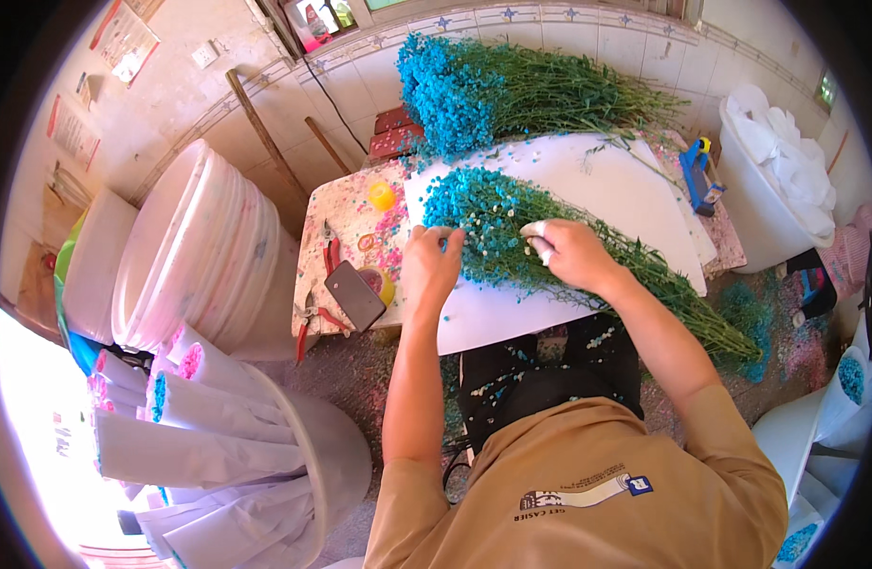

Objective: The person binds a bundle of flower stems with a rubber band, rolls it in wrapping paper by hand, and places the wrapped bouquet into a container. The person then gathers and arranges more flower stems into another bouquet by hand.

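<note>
My left hand (434, 254) is at the left edge of a loose bunch of blue-dyed flowers with some white buds (478, 204), fingertips pinched; what they hold is too small to make out. My right hand (569, 248), with white coverings on some fingertips, is curled on the green stems (644, 275) at the bunch's middle. The bunch lies diagonally across a white sheet (644, 180). Left of it on the speckled tabletop are a dark phone (352, 296), red-handled pliers (305, 332), more pliers (330, 248) and a yellow tape roll (381, 195).
A second blue bunch (455, 95) lies behind. Stacked white tubs (180, 247) and a bin of wrapped bouquets (331, 446) stand left. At right are a blue tape dispenser (698, 180), a tub of white material (768, 171) and more wrapped bouquets (834, 427).
</note>
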The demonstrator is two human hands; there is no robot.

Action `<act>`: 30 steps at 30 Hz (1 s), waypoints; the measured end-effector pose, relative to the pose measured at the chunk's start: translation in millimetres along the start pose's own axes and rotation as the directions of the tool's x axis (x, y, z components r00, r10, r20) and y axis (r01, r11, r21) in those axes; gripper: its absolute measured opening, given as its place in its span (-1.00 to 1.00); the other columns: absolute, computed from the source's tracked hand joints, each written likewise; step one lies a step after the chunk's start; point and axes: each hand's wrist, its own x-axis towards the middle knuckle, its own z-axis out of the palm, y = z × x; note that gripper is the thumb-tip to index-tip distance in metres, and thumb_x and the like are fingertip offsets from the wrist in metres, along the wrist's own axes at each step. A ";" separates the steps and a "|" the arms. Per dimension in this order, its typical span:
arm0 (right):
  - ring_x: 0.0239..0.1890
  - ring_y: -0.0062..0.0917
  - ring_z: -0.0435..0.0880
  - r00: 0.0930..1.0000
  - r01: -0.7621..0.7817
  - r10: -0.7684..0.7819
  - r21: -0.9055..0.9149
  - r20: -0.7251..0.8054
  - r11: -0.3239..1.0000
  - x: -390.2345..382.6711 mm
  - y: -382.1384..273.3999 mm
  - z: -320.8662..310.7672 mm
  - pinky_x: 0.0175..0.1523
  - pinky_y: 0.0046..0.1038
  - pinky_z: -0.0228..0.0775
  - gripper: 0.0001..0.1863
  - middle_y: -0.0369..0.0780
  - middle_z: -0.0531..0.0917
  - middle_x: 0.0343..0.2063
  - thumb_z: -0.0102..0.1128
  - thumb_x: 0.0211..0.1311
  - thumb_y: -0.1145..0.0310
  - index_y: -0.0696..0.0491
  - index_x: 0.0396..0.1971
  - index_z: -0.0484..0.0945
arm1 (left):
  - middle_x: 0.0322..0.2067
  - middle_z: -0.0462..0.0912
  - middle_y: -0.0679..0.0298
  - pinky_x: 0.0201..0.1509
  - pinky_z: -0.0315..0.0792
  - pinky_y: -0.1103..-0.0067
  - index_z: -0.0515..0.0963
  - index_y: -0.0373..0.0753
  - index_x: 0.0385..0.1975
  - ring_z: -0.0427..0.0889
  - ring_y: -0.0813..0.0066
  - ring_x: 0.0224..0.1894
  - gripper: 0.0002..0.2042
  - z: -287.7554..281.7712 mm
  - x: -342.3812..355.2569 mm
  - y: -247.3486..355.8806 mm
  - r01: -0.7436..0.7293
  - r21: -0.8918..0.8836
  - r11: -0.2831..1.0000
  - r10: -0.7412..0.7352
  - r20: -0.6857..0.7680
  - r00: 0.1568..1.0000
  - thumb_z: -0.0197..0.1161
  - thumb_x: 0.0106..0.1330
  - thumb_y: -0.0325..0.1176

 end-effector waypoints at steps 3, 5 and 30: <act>0.12 -0.15 0.60 0.977 -0.096 0.111 -0.087 0.180 0.992 5.3 -12.5 0.6 0.18 -0.18 0.45 -0.52 -0.05 0.67 0.00 0.30 0.29 0.26 0.10 0.17 0.55 | -0.26 0.59 0.02 -0.06 0.48 0.26 0.73 -0.27 -0.30 0.61 0.00 -0.13 -0.73 34.4 18.9 -15.6 0.030 0.109 0.994 -0.032 0.014 0.999 0.37 0.25 -0.16; 0.30 -0.13 0.47 0.987 -0.017 0.043 -0.165 0.155 0.986 2.0 3.5 0.7 0.36 -0.13 0.28 -0.28 0.00 0.54 0.22 0.39 0.21 0.15 0.11 0.33 0.40 | -0.28 0.58 0.05 -0.08 0.47 0.25 0.72 -0.27 -0.34 0.59 0.02 -0.15 -0.79 43.7 12.2 -6.1 -0.052 0.035 0.998 0.052 -0.017 0.998 0.39 0.20 -0.24; -0.29 -0.57 0.69 0.896 -0.241 0.444 0.862 0.021 0.446 -32.6 41.7 -18.1 -0.08 -0.47 0.54 -0.92 -0.24 0.70 -0.35 0.20 0.36 0.57 0.22 -0.20 0.61 | -0.23 0.68 -0.04 -0.27 0.59 0.41 0.47 -0.23 -0.25 0.67 0.25 -0.38 -0.98 35.2 -63.3 -13.2 0.326 -0.936 -0.133 -0.210 0.348 0.914 0.14 0.45 -0.46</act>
